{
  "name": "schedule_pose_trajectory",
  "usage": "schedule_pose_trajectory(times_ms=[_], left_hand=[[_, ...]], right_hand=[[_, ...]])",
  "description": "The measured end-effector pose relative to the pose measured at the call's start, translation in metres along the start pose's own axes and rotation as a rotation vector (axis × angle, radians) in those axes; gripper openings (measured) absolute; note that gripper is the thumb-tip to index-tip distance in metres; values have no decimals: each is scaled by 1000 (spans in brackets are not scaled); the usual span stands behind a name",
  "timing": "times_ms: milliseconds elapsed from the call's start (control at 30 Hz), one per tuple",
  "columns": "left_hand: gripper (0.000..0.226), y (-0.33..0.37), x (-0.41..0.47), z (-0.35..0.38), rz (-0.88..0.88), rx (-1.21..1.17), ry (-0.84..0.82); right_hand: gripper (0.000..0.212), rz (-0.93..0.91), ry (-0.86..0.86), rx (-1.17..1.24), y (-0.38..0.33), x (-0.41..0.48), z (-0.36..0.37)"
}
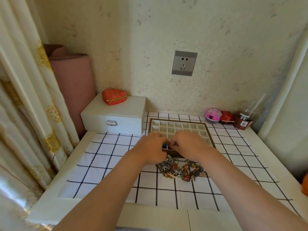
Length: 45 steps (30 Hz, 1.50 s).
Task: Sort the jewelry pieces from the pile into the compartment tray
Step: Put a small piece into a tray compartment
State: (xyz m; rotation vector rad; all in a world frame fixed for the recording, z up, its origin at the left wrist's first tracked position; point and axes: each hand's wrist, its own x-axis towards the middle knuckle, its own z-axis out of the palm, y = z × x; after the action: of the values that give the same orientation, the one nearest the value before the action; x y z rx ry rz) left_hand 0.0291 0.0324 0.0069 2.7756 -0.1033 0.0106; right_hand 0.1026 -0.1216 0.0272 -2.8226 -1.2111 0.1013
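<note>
Checked cloth (108,164); tangled, seemingly metallic pile (181,169)

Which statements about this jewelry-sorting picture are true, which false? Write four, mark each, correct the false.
The jewelry pile lies nearer the person than the compartment tray. True.
A plug sits in the wall socket. False: it is empty.
A red heart-shaped box sits on the white case. True.
The hands are far apart. False: the left hand and right hand meet at the tray's near edge.
</note>
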Motion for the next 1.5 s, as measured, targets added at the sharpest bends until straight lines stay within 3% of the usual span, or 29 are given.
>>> schedule_pose_trajectory(times_ms=[233,433,567,900,1200,1400,1500], left_hand=[[49,-2,0,5,30,-29,51],[44,-6,-7,4,52,-87,105],[37,-6,-15,2,50,-77,179],[50,4,-14,15,62,66,136],[47,11,1,20,8,55,37],[37,4,-1,8,-2,-35,156],[45,2,-3,9,-19,41,86]], right_hand=[[33,90,-151,199,9,-4,2],[29,106,-10,275,13,-14,-2],[26,136,23,251,17,-20,-1],[26,123,6,76,1,-18,5],[31,151,-19,140,5,-13,4],[37,131,-41,157,8,-7,9],[41,143,-10,160,11,-7,9]])
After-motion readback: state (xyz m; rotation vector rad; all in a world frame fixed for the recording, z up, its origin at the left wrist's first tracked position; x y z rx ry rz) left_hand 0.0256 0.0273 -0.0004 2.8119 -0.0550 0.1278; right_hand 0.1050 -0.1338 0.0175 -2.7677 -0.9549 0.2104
